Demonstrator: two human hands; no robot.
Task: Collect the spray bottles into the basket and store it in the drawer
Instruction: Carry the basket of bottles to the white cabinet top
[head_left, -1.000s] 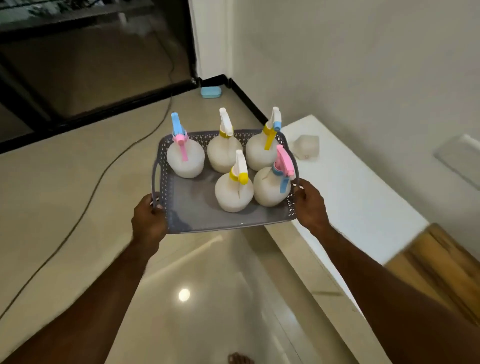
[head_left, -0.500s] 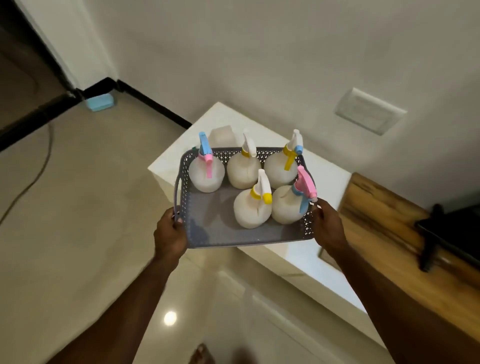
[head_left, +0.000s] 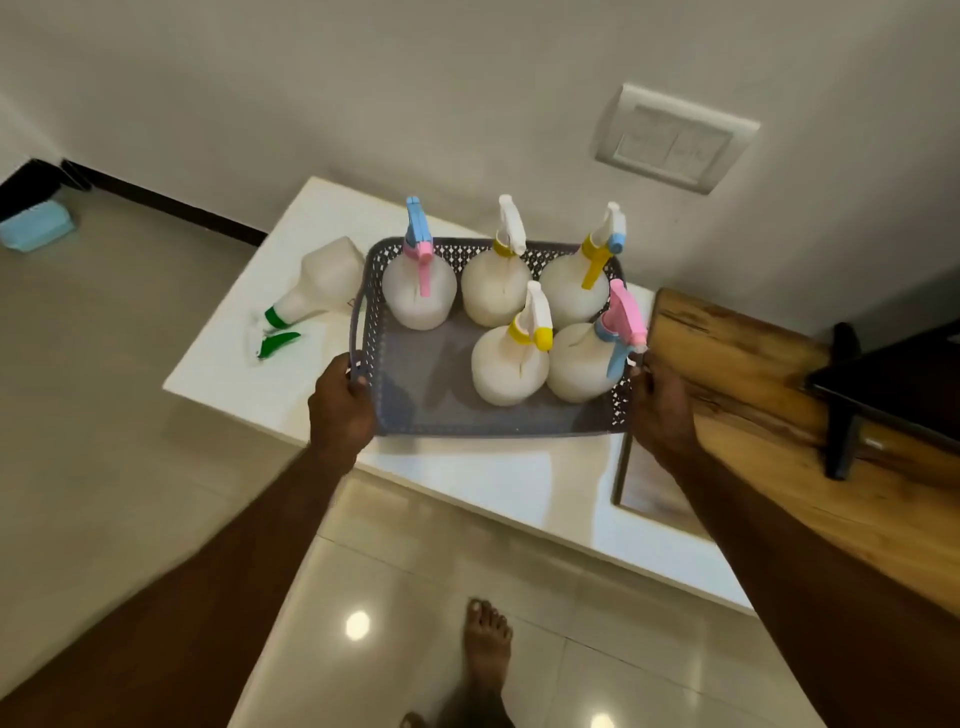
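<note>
Below the camera I see a shiny tiled floor and one bare foot at 6 o'clock. A white worktop sits against a plain grey wall. A wall switch plate is up at 1 o'clock. A wooden board lies at 3 o'clock, touching the white worktop's right end. A small blue thing lies on the floor at 9 o'clock, by the dark skirting.

I see the grey basket in the middle, over the worktop. I cannot tell if it rests on it. Five white spray bottles stand inside: three at the back and two at the front right. One more white bottle with a green top lies on its side on the worktop, just left of the basket.

Both arms reach forward. My left hand is closed round the basket's left handle at 9 o'clock. My right hand grips the basket's right edge at 3 o'clock, next to the bottle with the pink top.
</note>
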